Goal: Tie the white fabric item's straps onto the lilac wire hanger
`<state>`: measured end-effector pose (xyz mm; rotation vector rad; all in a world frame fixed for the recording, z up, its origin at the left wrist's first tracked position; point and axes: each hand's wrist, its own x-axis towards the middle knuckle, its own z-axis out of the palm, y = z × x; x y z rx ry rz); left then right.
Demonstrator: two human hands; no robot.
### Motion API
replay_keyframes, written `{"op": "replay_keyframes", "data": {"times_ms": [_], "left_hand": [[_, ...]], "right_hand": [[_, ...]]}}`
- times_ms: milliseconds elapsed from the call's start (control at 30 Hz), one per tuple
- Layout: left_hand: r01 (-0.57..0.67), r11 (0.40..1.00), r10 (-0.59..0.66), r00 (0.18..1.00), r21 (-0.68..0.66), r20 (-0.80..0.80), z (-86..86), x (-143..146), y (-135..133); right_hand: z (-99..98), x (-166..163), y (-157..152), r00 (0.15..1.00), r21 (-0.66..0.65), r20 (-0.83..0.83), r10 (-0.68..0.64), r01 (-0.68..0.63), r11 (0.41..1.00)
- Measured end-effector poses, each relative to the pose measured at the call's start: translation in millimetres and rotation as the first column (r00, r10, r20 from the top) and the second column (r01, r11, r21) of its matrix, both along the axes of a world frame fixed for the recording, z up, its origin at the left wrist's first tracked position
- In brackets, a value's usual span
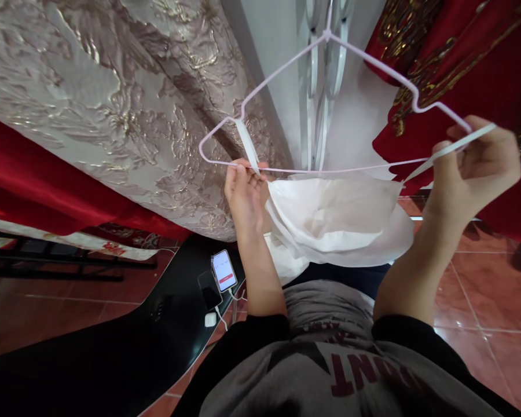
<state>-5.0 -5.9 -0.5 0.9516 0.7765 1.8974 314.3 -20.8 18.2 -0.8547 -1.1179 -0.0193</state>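
A thin pale pink clothes hanger (286, 63) hangs in front of me with its shoulders spread wide. Below its lower bar is a white garment (330, 211) with narrow straps. One strap (246, 142) is looped over the hanger's left shoulder, just inside the notch. My left hand (248, 191) is closed where this strap meets the lower bar, its fingertips pinching there. At the hanger's right end, my right hand (481, 162) is closed on the other strap (464, 143), pulled taut across the thumb and fingers. The hanger's right tip is partly hidden behind that hand.
Pale embossed fabric (125, 104) hangs on the left, and red fabric with gold sequins (473, 75) on the right. White metal scrollwork (319, 116) stands behind the hanger. A black glossy table (91, 341) at lower left bears two phones (224, 270) and a small white case (210, 319).
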Motion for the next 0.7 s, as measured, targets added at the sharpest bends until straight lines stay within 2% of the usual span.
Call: {"op": "replay_keyframes", "data": {"times_ms": [33,67,133,167,200,267,333,400,433,467,500,533,600,633,667,700], "left_hand": [[0.015,1.000,-0.015,1.000,-0.002,0.006,0.0,-0.5,-0.2],[0.029,1.000,-0.029,0.999,0.000,0.012,0.1,-1.1,-0.2],[0.044,0.999,-0.044,0.999,0.003,0.016,0.6,-2.7,-0.1],[0.040,0.999,-0.040,0.999,-0.004,0.010,1.0,-3.3,-0.3],[0.030,0.999,-0.030,1.000,-0.017,-0.001,1.5,-3.6,-0.7],[0.009,0.999,-0.010,1.000,-0.042,-0.028,2.6,-3.2,-2.4],[0.006,0.999,-0.007,0.999,-0.031,-0.041,3.8,-1.6,-5.1],[0.018,1.000,-0.018,0.999,0.005,-0.037,5.3,0.5,-7.9],[0.023,1.000,-0.022,0.999,0.015,-0.038,6.0,1.3,-9.0],[0.022,1.000,-0.021,0.999,0.014,-0.045,6.6,1.7,-9.9],[0.013,1.000,-0.013,0.998,0.005,-0.056,7.0,1.6,-10.5],[0.001,1.000,-0.002,0.997,-0.010,-0.073,7.1,0.9,-10.8],[-0.023,0.999,0.020,0.994,-0.033,-0.109,6.1,-2.1,-11.5],[-0.029,0.999,0.024,0.992,-0.035,-0.126,5.3,-4.1,-12.2],[-0.025,0.999,0.019,0.989,-0.035,-0.148,4.6,-6.4,-13.6],[-0.007,0.999,0.000,0.984,-0.040,-0.178,4.2,-8.6,-15.7]], "right_hand": [[13.9,-3.7,-1.9,0.999,-0.090,0.030,0.043,-0.040,0.995],[27.9,-8.3,-3.8,0.998,-0.055,0.050,0.045,-0.043,0.998],[52.5,-17.2,-7.1,0.978,-0.226,0.189,0.087,-0.043,0.973],[62.0,-21.1,-8.5,0.965,-0.260,0.245,0.097,-0.031,0.965],[69.1,-24.6,-10.0,0.944,-0.307,0.309,0.114,-0.015,0.952],[74.9,-32.3,-13.8,0.907,-0.293,0.409,0.099,0.027,0.956],[69.1,-42.8,-19.5,0.887,-0.185,0.460,0.037,0.055,0.981],[53.1,-56.9,-27.0,0.919,-0.028,0.393,-0.041,0.056,0.998],[42.5,-64.7,-31.2,0.945,0.003,0.327,-0.030,0.031,1.000],[31.2,-72.3,-35.5,0.964,-0.044,0.265,0.024,-0.012,0.999],[20.0,-79.5,-39.6,0.970,-0.170,0.212,0.119,-0.083,0.982],[9.7,-85.7,-43.2,0.958,-0.333,0.162,0.236,-0.172,0.927],[-5.8,-94.2,-47.6,0.906,-0.590,0.066,0.419,-0.303,0.748],[-10.6,-96.3,-48.2,0.886,-0.650,0.034,0.463,-0.332,0.683],[-13.6,-97.0,-47.6,0.878,-0.672,0.020,0.478,-0.342,0.657],[-15.3,-96.6,-45.9,0.881,-0.663,0.018,0.473,-0.343,0.665]]}}
